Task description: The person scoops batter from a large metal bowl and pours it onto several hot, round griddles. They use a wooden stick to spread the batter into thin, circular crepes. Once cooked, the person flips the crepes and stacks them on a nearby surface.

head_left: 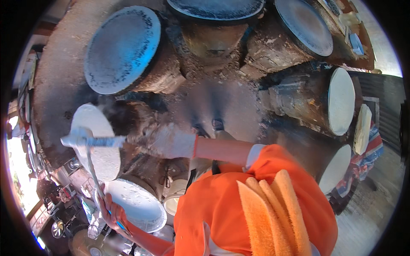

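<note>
White-grimed glove on the right hand (149,141), fingers too blurred to read — seemingly at the right end of a pale flat bar (109,142). Bare left hand (113,213), nearer, with fingers closed together round a thin rod (93,168). Over the white-coated round plate (102,165) at the far left, just beyond a near pale pan (139,205). Probably spreading or smoothing the coating; next, by judgement, calling for a light, level pass — without gouging.
</note>
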The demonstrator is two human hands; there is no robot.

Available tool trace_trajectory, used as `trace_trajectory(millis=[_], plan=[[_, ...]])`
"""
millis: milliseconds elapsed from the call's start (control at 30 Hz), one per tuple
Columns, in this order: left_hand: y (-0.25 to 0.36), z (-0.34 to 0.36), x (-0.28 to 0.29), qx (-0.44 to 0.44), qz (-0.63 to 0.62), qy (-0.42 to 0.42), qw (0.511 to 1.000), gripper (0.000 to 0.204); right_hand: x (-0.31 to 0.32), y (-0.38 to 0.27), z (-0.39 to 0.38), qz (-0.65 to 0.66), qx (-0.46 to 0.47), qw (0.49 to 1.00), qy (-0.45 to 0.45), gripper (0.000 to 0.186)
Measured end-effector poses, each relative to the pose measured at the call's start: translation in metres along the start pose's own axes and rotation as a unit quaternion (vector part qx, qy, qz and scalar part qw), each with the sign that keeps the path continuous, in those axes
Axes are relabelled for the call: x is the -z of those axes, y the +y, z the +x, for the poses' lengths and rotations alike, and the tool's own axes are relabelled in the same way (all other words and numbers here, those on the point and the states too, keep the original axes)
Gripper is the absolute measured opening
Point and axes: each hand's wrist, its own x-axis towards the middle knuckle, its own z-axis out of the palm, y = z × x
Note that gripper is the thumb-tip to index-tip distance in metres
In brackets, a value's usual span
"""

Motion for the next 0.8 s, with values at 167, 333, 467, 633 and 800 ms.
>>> trace_trajectory(millis=[167,333,467,633,800], plan=[[-0.005,0.131,-0.011,0.031,-0.071,-0.172,0.982,0.05,0.04,0.025,0.073,-0.005,0.018,0.972,0.235,0.044],[0.023,0.179,-0.068,0.035,0.0,-0.129,0.991,0.045,0.023,0.079,0.024,0.092,-0.143,0.985,0.02,0.044],[0.004,0.216,-0.139,-0.069,0.342,-0.134,0.927,0.032,0.041,0.119,-0.001,0.257,-0.197,0.938,0.124,0.043],[-0.05,0.294,-0.174,-0.032,0.379,-0.071,0.922,0.021,0.0,0.202,0.023,0.571,-0.198,0.772,0.197,0.042],[-0.102,0.396,-0.14,0.036,0.443,0.038,0.895,0.026,-0.042,0.259,0.065,0.322,-0.234,0.897,0.193,0.042]])
